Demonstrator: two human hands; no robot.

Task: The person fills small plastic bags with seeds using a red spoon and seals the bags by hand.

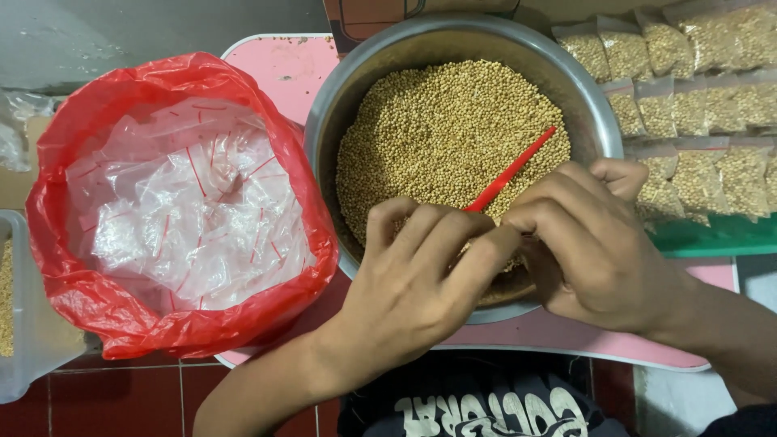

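A large metal bowl (344,105) holds a heap of small pale-yellow seeds (437,129). My left hand (421,275) and my right hand (595,243) meet over the bowl's near rim, fingers curled together. A thin red stick-like handle (514,170) rises from between them and slants up to the right over the seeds. What the fingers pinch below it is hidden; which hand holds the red handle I cannot tell.
A red plastic bag (65,275) at the left holds several small clear bags with red strips (186,202). Filled seed packets (696,105) lie in rows at the right on a green tray (712,243). The bowl rests on a pink table (283,69). A clear container (24,356) sits far left.
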